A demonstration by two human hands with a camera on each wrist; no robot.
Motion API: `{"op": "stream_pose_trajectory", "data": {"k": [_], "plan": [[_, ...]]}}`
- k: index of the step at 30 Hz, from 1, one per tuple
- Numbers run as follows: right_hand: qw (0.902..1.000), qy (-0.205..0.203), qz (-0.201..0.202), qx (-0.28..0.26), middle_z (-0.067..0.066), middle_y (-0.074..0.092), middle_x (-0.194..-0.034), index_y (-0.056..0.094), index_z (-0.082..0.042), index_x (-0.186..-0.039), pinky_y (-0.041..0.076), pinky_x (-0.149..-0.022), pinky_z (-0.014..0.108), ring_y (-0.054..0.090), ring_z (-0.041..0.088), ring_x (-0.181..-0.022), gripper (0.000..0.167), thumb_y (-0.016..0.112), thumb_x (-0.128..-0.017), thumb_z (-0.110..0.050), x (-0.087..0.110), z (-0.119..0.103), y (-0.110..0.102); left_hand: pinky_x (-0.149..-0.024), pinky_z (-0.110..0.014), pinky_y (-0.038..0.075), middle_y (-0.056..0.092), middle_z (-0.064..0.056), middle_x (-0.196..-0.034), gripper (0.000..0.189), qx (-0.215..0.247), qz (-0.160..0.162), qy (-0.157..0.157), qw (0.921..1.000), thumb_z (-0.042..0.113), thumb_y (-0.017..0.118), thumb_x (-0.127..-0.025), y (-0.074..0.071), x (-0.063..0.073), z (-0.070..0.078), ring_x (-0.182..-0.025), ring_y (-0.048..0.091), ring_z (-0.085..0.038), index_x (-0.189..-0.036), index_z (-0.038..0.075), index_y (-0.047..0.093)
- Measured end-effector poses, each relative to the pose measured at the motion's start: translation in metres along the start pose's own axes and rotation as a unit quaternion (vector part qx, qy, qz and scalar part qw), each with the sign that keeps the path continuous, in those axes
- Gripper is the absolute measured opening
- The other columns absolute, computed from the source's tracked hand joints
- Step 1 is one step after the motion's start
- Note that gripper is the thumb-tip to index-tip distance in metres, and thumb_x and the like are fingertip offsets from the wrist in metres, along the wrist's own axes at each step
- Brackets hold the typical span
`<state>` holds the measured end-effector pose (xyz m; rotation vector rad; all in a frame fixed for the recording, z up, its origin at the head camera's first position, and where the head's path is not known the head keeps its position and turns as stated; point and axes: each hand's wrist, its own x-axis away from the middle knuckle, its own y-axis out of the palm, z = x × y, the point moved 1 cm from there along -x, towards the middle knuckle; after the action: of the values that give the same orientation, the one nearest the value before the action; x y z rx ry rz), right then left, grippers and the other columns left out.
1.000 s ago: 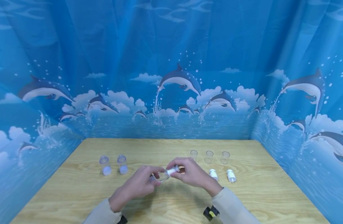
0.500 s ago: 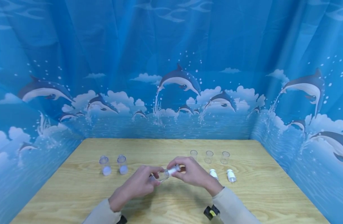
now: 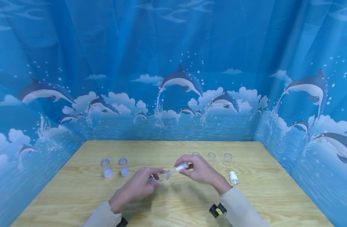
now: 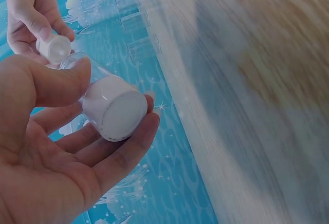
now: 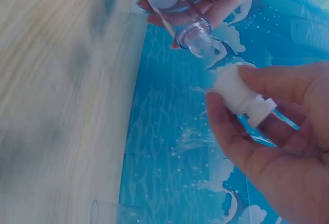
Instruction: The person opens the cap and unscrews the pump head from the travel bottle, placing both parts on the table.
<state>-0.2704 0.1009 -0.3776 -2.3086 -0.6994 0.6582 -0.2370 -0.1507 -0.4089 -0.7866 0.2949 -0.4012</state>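
Observation:
My left hand grips a clear bottle with a white base, tilted above the table. The bottle's uncapped neck points toward my right hand. Between thumb and fingers, the right hand pinches a white pump top, apart from the neck. In the right wrist view a clear part shows at the bottle's mouth; its exact shape is blurred. The left wrist view shows the white end of the pump top just beyond the bottle.
Two similar clear bottles with white bottoms stand at the left of the wooden table. Clear cylindrical covers stand in a row at the back right, one partly behind my right hand. Another white pump top stands right of that hand.
My right hand has moved right and slightly up with the white pump top, which has come apart from the bottle's neck. My left hand and the bottle stay almost in place.

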Motion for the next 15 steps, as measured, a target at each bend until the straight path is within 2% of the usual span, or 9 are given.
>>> {"op": "stream_pose_trajectory", "data": {"k": [7,15], "plan": [[0.9993,0.013,-0.02,0.029,0.007,0.076,-0.114,0.076,-0.013,-0.112,0.059,-0.083,0.019,0.064,0.017,-0.099,0.02,0.072,-0.093,-0.006,0.002,0.004,-0.007,-0.055,-0.025,0.055,0.075,-0.014,-0.106,0.047,0.001,-0.004,0.001,1.0,-0.001,0.071,-0.089,-0.001,-0.003,-0.001,-0.074,0.064,-0.012,-0.136,0.003,0.065],[0.9971,0.038,-0.016,0.064,0.012,0.074,-0.114,0.075,-0.008,-0.116,0.059,-0.078,0.019,0.068,0.017,-0.095,0.027,0.075,-0.089,-0.004,0.004,0.005,-0.015,-0.055,-0.024,0.055,0.075,-0.017,-0.108,0.048,-0.003,-0.003,0.004,1.0,-0.001,0.072,-0.089,-0.002,-0.003,-0.001,-0.076,0.065,-0.01,-0.136,0.002,0.065]]}}
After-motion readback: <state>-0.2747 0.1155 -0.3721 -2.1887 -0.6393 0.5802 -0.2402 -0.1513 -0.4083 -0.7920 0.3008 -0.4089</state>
